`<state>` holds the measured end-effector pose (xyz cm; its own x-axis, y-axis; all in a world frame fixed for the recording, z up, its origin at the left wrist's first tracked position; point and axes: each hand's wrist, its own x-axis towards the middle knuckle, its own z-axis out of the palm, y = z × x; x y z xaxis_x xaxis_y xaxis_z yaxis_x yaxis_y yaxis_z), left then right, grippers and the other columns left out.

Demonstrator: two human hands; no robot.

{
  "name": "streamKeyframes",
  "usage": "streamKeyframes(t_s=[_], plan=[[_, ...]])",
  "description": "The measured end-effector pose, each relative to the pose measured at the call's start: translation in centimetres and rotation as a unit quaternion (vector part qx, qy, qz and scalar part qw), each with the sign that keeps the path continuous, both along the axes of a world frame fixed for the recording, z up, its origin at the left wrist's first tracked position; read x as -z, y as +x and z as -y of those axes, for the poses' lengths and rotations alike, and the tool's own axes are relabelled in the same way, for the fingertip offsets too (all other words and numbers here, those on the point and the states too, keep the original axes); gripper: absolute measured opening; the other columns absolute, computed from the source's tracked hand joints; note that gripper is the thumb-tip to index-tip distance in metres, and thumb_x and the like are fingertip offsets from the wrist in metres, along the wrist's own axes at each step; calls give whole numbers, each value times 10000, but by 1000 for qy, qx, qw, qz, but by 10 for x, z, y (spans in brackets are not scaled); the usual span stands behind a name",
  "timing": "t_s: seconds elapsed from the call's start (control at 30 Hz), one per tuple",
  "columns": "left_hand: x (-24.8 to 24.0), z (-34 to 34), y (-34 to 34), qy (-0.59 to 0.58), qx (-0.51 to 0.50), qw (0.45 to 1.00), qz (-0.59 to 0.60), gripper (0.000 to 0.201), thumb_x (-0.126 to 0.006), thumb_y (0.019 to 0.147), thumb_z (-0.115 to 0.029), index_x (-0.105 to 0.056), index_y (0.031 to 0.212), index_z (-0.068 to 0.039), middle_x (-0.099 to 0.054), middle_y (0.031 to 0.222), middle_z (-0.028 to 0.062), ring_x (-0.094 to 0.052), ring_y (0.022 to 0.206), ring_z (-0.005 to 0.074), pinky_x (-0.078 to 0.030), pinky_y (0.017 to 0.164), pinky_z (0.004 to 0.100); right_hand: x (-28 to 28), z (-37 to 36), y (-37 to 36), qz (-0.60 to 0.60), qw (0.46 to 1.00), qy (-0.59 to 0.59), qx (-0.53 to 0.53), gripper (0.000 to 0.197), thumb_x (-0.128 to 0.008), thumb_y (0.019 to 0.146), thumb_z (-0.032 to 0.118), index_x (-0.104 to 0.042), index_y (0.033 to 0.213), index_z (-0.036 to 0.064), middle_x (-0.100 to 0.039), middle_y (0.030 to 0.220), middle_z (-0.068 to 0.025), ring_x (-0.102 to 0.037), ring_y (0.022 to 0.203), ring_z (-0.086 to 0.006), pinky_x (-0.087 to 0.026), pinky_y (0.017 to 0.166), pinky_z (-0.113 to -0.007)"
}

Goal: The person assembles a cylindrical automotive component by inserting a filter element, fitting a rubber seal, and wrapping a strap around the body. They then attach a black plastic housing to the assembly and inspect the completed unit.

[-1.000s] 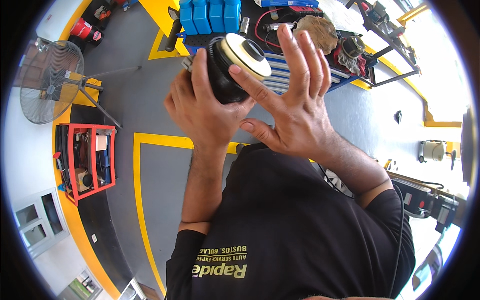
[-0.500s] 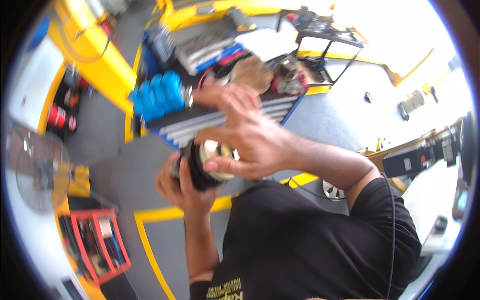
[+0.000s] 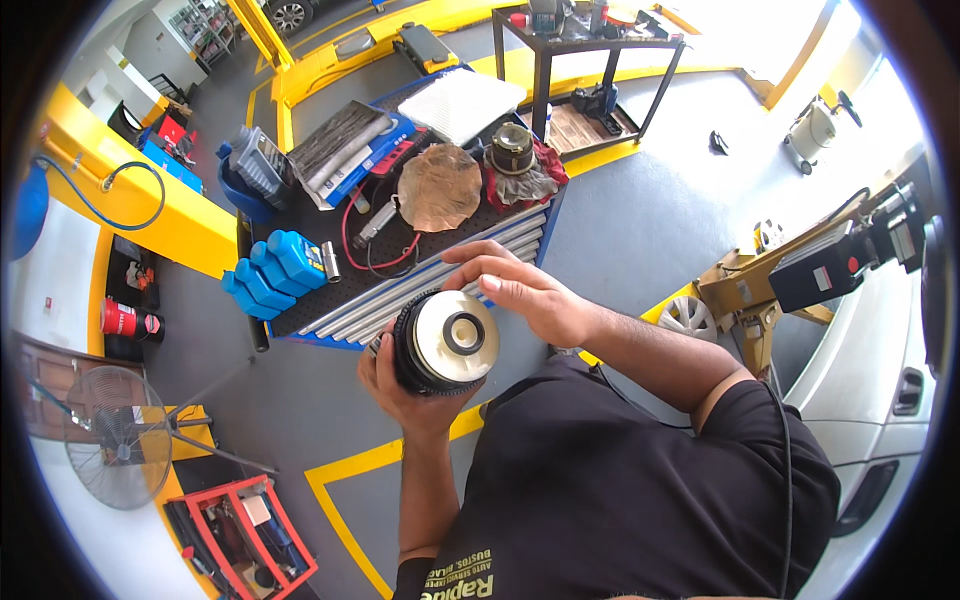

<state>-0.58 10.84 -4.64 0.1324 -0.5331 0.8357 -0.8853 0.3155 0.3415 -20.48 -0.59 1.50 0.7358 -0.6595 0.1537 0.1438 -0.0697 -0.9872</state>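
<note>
My left hand [image 3: 415, 405] grips a round filter [image 3: 435, 362] from below and the left, fingers wrapped round its black ribbed side. The filter has a cream end face turned up, with a black ring round the hole in its middle. Just past its upper right rim is my right hand [image 3: 545, 305], open, its fingers stretched out and holding nothing. Whether a fingertip touches the rim I cannot tell. Both hands are over the floor at the near side of a tool cart [image 3: 425, 290].
On the cart are a blue moulded plastic piece [image 3: 275, 275], a metal socket [image 3: 331, 262], a brown round sheet [image 3: 440, 187], a dark round housing [image 3: 510, 150] on a rag, and a grey bottle [image 3: 258, 165]. A fan [image 3: 117, 435] and red tool trolley [image 3: 245, 535] stand left.
My right hand has lifted off the filter's face and shifted up and right, uncovering the cream end. The view has shifted, and my left hand still holds the filter.
</note>
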Motion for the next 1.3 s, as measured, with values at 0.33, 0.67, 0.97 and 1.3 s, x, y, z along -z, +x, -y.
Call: streamKeyframes(t_s=[0.33, 0.67, 0.97, 1.3], plan=[[42, 80, -60, 77, 125, 849, -507, 1181, -992, 680, -126, -246, 1591, -29, -520, 1454, 157, -599, 1302, 276, -523, 1140, 435, 85, 135, -131, -344, 875, -341, -2, 432, -618, 1031, 259, -604, 1416, 64, -616, 1286, -125, -598, 1265, -315, -486, 1054, -446], [55, 61, -94, 39, -22, 862, -505, 1120, -931, 680, -72, -274, 1587, -33, -528, 1441, 137, -593, 1313, 255, -523, 1142, 408, 145, 201, 50, -321, 746, -583, 34, 539, -663, 944, 273, -616, 1432, 49, -592, 1198, -78, -564, 1128, -236, -460, 948, -384], [60, 49, -105, -10, -63, 829, -555, 1145, -918, 642, -7, -290, 1599, -37, -542, 1440, 128, -593, 1299, 244, -498, 1151, 398, 167, 188, 49, -326, 706, -625, 68, 291, -648, 874, 248, -732, 1115, 107, -642, 1245, -91, -560, 1125, -274, -471, 916, -422], [26, 108, -35, 65, 62, 911, -403, 980, -872, 797, -409, -427, 1550, 32, -576, 1472, 174, -614, 1293, 319, -489, 1127, 469, 38, 256, 35, -182, 892, -401, 105, 160, -602, 968, 139, -596, 1085, 30, -688, 967, -193, -709, 980, -394, -565, 885, -497]])
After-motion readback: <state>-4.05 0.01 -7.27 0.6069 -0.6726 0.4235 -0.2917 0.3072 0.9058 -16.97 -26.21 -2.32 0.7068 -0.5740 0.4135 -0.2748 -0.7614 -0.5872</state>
